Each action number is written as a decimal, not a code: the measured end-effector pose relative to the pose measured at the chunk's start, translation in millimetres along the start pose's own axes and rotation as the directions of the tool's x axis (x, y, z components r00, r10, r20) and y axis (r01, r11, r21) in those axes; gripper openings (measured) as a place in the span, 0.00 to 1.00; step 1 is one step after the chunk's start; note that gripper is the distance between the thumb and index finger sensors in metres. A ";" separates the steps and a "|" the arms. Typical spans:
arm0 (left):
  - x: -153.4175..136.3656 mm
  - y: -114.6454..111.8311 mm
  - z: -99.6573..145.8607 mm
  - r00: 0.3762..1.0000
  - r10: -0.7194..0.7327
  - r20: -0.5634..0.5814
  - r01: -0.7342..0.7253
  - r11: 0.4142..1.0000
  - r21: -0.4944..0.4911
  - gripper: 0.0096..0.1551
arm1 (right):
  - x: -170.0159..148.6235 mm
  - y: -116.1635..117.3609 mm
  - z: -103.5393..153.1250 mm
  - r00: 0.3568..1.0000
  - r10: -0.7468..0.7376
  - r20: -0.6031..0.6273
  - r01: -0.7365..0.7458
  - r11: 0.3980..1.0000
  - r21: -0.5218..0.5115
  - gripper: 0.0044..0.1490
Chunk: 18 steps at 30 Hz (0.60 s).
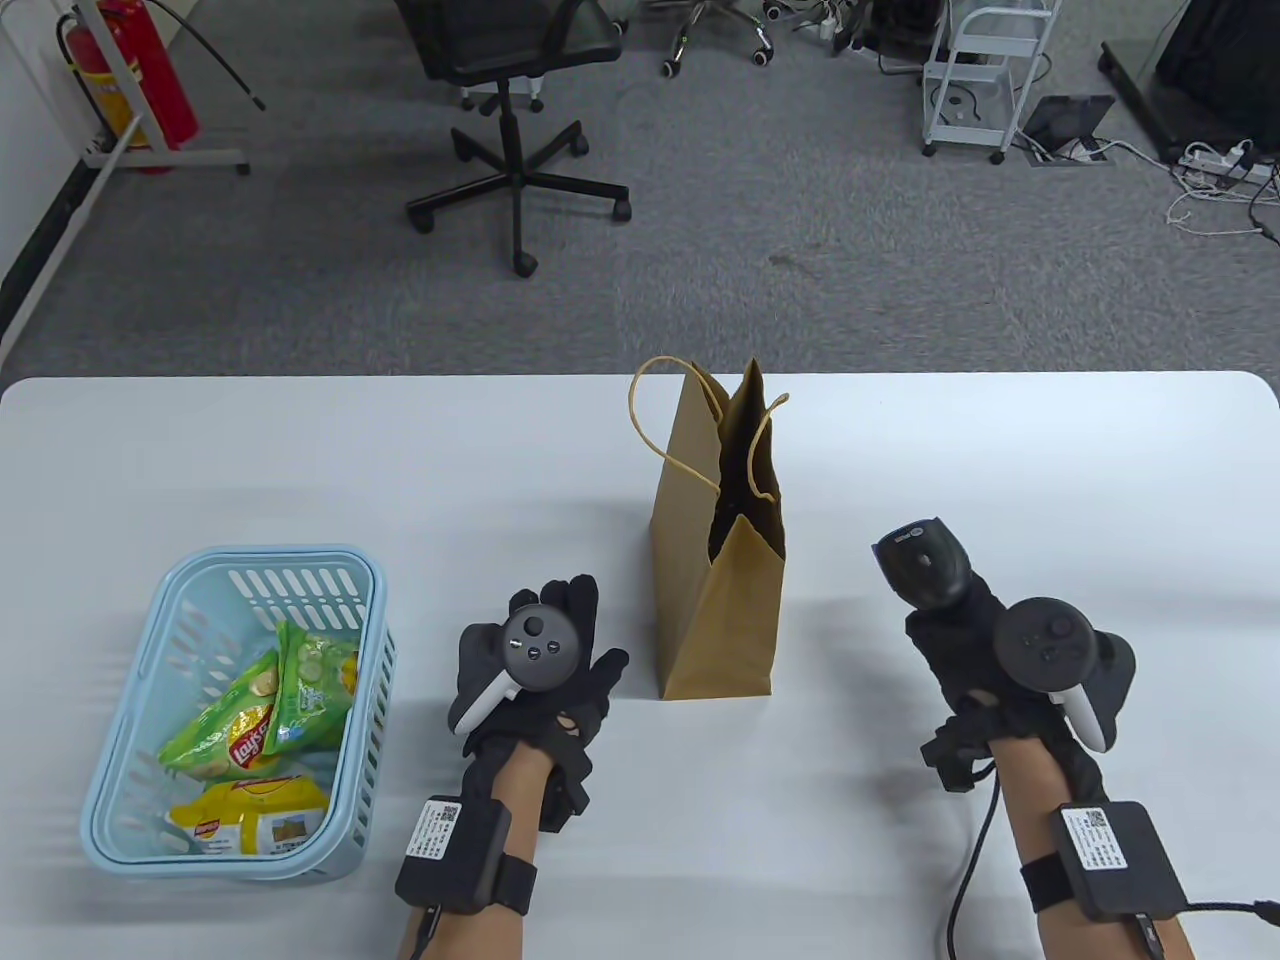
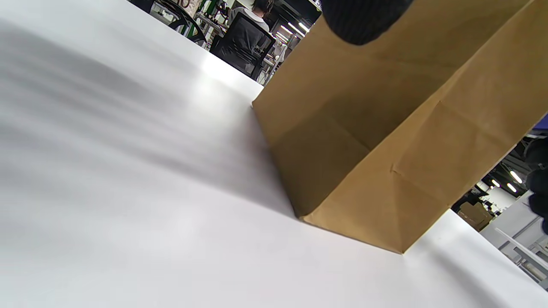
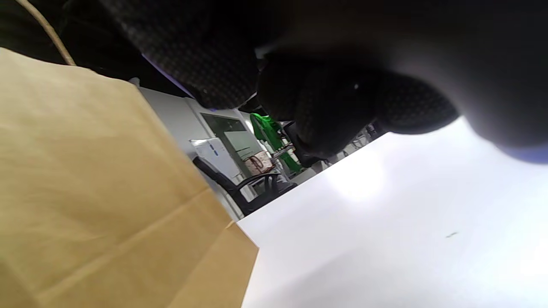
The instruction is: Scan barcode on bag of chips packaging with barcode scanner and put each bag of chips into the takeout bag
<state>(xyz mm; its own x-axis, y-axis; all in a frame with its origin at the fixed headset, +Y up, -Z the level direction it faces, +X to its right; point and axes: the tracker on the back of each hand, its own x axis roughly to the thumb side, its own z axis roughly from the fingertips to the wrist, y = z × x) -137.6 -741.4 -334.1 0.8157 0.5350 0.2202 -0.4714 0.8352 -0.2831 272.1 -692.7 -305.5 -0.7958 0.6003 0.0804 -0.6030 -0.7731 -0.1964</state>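
Our right hand (image 1: 985,660) grips the scanner (image 1: 925,562), ready to read barcodes. Our left hand (image 1: 545,670), fingers straight and free, waits between the basket (image 1: 130,760) of chips (image 1: 262,700) and the upright paper bag (image 1: 715,600).

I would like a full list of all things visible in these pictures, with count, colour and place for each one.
takeout bag: one, brown paper with twine handles, upright and open at the table's middle, between the hands.
basket: one, light blue plastic, on the table's left.
green chip bags: two, green, lying in the basket.
yellow chip bag: one, yellow, in the basket's near end.
barcode scanner: one, black, held right of the takeout bag.
table: one, white.
office chair: one, black, on the grey carpet behind.
fire extinguisher: one, red, far left.
wheeled cart: one, white, far right.
left hand: black glove, open, empty, above the table.
right hand: black glove, grips the barcode scanner.
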 end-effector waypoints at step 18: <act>45.1 7.7 2.5 0.986 -0.166 -0.007 0.166 0.980 0.107 0.48 | 13.7 38.6 15.1 0.972 0.189 0.142 -0.204 0.974 0.098 0.34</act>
<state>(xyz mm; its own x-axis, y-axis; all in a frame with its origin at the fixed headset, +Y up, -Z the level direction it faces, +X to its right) -105.3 -710.6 -324.0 0.8850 0.3876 0.2579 -0.3624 0.9213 -0.1408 237.1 -717.4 -297.3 -0.8951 0.4080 0.1797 -0.4306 -0.8956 -0.1118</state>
